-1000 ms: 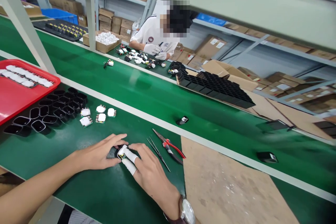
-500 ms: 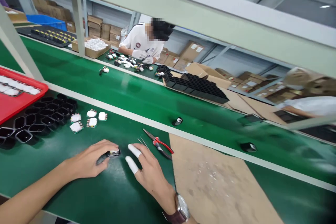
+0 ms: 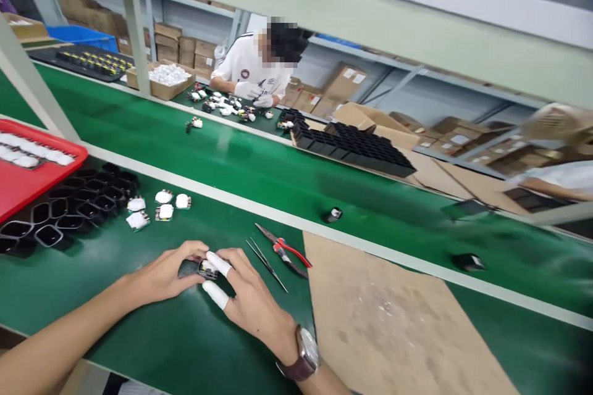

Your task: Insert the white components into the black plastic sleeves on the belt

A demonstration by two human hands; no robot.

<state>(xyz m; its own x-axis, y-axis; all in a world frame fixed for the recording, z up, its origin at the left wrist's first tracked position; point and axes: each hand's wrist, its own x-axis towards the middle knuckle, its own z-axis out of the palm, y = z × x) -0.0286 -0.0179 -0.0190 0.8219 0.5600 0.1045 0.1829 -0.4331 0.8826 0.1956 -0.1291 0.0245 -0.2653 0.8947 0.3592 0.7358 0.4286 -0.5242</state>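
A small black plastic housing point(image 3: 208, 269) with a circuit board and white material showing at its open end lies low over the green bench. My left hand point(image 3: 169, 270) grips its left part between thumb and fingers. From the other side, my right hand point(image 3: 252, 296), with white finger cots on thumb and index finger, pinches the open end. Tweezers point(image 3: 269, 266) and red-handled long-nose pliers point(image 3: 283, 248) lie just beyond my right hand. Several small circuit boards with white tops point(image 3: 138, 220) sit on the bench past my left hand.
Rows of black housings point(image 3: 50, 236) and a red tray point(image 3: 41, 188) of white-topped parts stand at left. Cardboard point(image 3: 393, 321) covers the bench at right. Beyond a pale rail, a green conveyor point(image 3: 259, 166) carries black housings point(image 3: 333, 215). A gloved co-worker point(image 3: 259, 68) sits opposite.
My right hand has moved left and closed onto the housing in my left hand. The tweezers, formerly mostly covered, now show fully. Parts on the conveyor have shifted right.
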